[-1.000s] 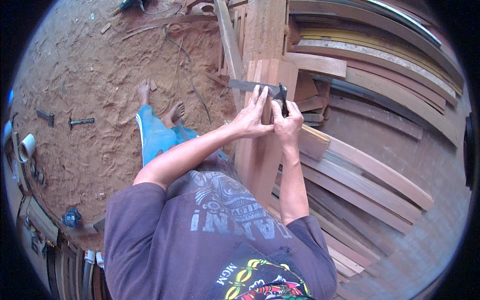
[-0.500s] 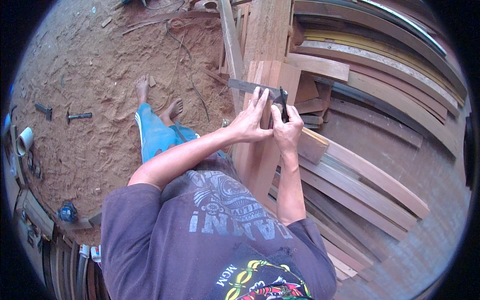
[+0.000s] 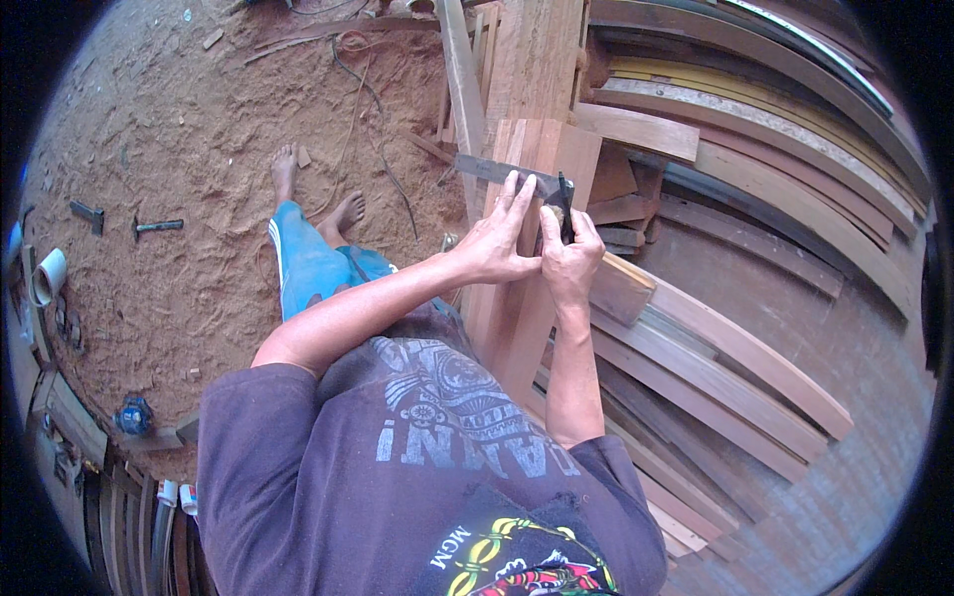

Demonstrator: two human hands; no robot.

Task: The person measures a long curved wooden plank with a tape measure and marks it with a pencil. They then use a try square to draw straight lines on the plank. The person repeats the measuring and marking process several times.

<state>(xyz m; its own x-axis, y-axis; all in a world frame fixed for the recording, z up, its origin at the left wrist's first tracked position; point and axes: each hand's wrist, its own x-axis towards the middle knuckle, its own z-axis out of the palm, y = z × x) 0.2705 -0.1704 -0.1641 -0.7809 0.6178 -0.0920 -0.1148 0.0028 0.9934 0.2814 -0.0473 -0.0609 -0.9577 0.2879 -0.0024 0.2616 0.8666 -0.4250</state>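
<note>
A dark try square (image 3: 484, 169) lies across a stack of reddish-brown boards (image 3: 535, 139) in front of me. My left hand (image 3: 494, 238) holds it against the wood, two fingers stretched over its metal blade and the thumb reaching towards my right hand. At the square's right end, my right hand (image 3: 570, 254) is closed in a pinch round a slim black marking tool (image 3: 564, 204), which stands nearly upright. Its exact kind is too small to tell. The tool's lower part and some of the square are hidden behind my fingers.
Many planks (image 3: 755, 348) lie stacked to the right, beside a broad dark panel (image 3: 735, 248). On the sawdust-covered ground at left are a hammer (image 3: 159, 226), a dark block-like tool (image 3: 87, 217), a white cup-shaped container (image 3: 50, 276) and a blue tool (image 3: 132, 417). A cable (image 3: 383, 124) trails behind my feet.
Both hands keep their hold at the same spot on the boards. The black tool has shifted very slightly at the square's end.
</note>
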